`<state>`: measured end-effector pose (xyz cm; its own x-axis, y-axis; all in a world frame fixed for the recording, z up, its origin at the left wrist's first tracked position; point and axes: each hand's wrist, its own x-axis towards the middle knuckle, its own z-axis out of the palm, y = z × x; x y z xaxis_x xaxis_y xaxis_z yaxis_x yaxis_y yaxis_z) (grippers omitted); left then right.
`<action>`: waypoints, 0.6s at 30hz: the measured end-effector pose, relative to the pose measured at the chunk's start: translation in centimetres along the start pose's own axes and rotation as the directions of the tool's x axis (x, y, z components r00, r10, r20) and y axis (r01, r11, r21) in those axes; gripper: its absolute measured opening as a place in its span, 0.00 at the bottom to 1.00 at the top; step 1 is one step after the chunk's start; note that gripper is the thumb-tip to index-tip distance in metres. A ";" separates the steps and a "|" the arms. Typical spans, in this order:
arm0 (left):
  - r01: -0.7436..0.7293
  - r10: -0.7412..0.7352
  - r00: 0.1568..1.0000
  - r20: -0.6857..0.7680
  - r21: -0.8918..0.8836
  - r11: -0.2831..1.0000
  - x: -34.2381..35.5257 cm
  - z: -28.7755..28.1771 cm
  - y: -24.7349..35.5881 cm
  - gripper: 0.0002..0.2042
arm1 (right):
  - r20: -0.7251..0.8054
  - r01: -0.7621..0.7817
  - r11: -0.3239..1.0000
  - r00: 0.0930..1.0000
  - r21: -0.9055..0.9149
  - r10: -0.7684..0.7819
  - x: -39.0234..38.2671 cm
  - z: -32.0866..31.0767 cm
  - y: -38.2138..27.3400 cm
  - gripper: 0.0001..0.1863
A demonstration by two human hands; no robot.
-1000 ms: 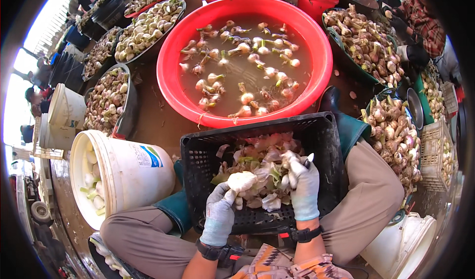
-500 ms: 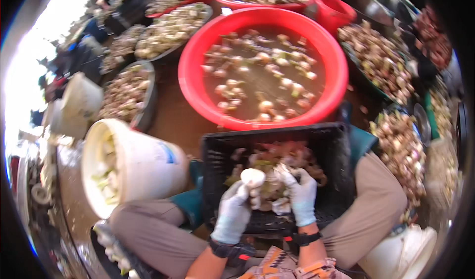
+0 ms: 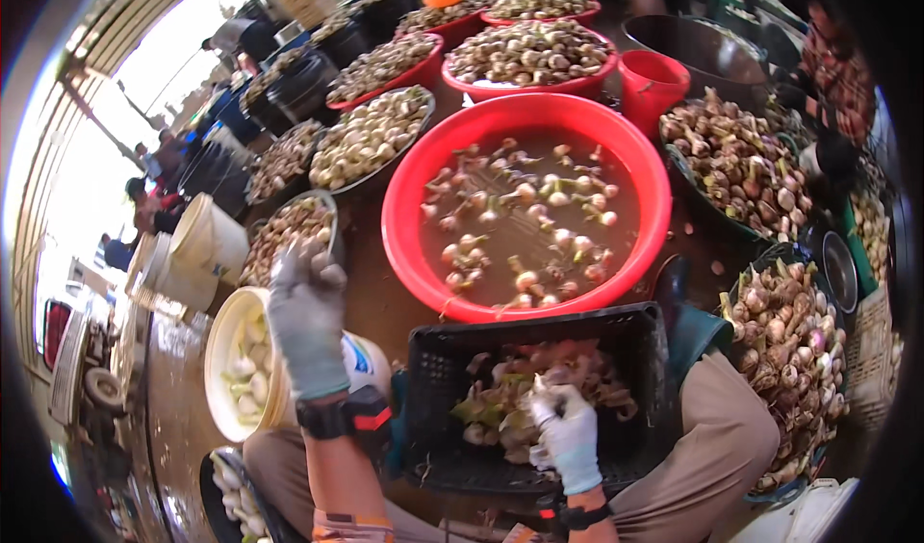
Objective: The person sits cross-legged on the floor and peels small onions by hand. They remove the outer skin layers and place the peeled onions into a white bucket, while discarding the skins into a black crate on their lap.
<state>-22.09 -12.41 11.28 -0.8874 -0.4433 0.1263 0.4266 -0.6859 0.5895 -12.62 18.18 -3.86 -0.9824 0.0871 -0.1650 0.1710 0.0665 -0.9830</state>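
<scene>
My left hand [image 3: 308, 326], in a pale work glove, is raised at the left in front of a white bucket [image 3: 234, 302]. Its fingers look curled and slightly blurred, hiding whatever they may hold. Over a black plastic crate [image 3: 626, 456] between my knees is my gloved right hand [image 3: 566, 432]. Its fingers are pressed together, and I cannot make out what is between them. Loose garlic skins and trimmings [image 3: 549, 355] lie in the crate. The bucket leans toward me, with pale peeled garlic bulbs [image 3: 250, 374] inside.
Beyond the crate stands a wide red tub [image 3: 395, 225] of murky water with floating garlic bulbs [image 3: 525, 192]. Heaped garlic [image 3: 784, 336] sits close on my right. Several full basins surround the tub, including a red basin [image 3: 529, 89]. A person [image 3: 837, 71] is at the far right.
My left hand has moved from the crate up and to the left, toward the white bucket; the white bulb it held is no longer visible. The right hand stays over the crate. The view has shifted.
</scene>
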 end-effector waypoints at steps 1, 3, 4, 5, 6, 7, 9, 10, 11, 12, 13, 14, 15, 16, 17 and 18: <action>0.108 -0.126 0.983 0.135 0.130 0.986 3.2 0.9 -4.6 0.14 | 0.033 0.064 0.990 0.998 -0.123 -0.060 0.3 -0.8 0.2 0.07; 0.192 -0.235 0.971 -0.029 0.678 0.710 3.9 5.9 -13.5 0.11 | 0.134 0.000 0.965 0.990 -0.263 0.036 0.3 -1.5 0.5 0.13; 0.278 -0.429 0.903 0.014 0.742 0.610 5.4 4.6 -17.2 0.13 | 0.158 0.029 0.960 0.987 -0.278 0.016 0.2 -1.5 1.6 0.13; 0.333 -0.590 0.807 0.024 0.807 0.488 7.3 1.6 -20.3 0.16 | 0.207 0.067 0.956 0.978 -0.287 -0.007 0.2 -1.0 1.8 0.13; 0.046 -0.585 0.806 0.091 0.976 0.215 8.2 -1.6 -23.5 0.19 | 0.171 0.069 0.966 0.985 -0.248 -0.027 -0.1 -0.6 1.8 0.11; -0.257 -0.600 0.786 0.150 0.962 -0.096 8.6 -4.6 -25.8 0.22 | 0.139 0.075 0.976 0.989 -0.203 -0.047 -0.3 -0.5 0.7 0.10; -0.512 -0.761 0.649 0.010 0.746 -0.426 8.8 -6.7 -30.2 0.26 | 0.073 0.051 0.979 0.997 -0.198 -0.037 0.5 -0.4 0.2 0.10; -0.564 -0.810 0.582 -0.076 0.679 -0.469 8.5 -7.7 -31.1 0.26 | 0.077 0.003 0.973 0.997 -0.230 0.016 0.8 -0.3 0.2 0.10; -0.623 -0.846 0.508 -0.161 0.610 -0.490 8.4 -7.9 -32.0 0.26 | 0.072 -0.049 0.962 0.995 -0.267 0.071 1.0 -0.4 0.1 0.11; -0.612 -0.864 0.443 -0.239 0.623 -0.486 8.8 -8.5 -32.7 0.24 | 0.081 -0.069 0.966 0.993 -0.248 0.092 1.5 -0.6 0.0 0.12; -0.573 -0.852 0.438 -0.286 0.642 -0.510 9.1 -7.6 -33.0 0.24 | 0.056 -0.077 0.970 0.994 -0.232 0.093 1.5 -0.4 0.5 0.12; -0.527 -0.836 0.435 -0.336 0.657 -0.539 9.4 -6.7 -32.9 0.24 | 0.038 -0.083 0.973 0.995 -0.216 0.093 1.2 -0.1 1.3 0.12; -0.484 -0.818 0.436 -0.375 0.669 -0.564 9.5 -5.1 -32.5 0.23 | 0.017 -0.076 0.976 0.997 -0.203 0.081 1.1 -0.1 1.7 0.12; -0.270 -0.820 0.480 -0.313 0.837 -0.477 9.3 -4.0 -30.6 0.23 | 0.005 -0.115 0.977 0.993 -0.180 0.118 1.1 -0.2 1.3 0.11; -0.139 -0.812 0.527 -0.250 0.918 -0.372 10.6 -7.2 -28.0 0.24 | 0.054 -0.093 0.987 0.993 -0.132 0.100 0.7 0.0 0.6 0.11; 0.009 -0.814 0.557 -0.164 0.981 -0.191 10.4 -5.7 -26.6 0.24 | 0.057 -0.083 0.991 0.994 -0.102 0.090 1.1 -0.3 0.4 0.11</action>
<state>-41.66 -2.05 -7.59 -0.8132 0.2165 -0.5403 -0.2614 0.6936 0.6713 -13.58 18.63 -4.42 -0.9659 0.0357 -0.2566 0.2590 0.1599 -0.9525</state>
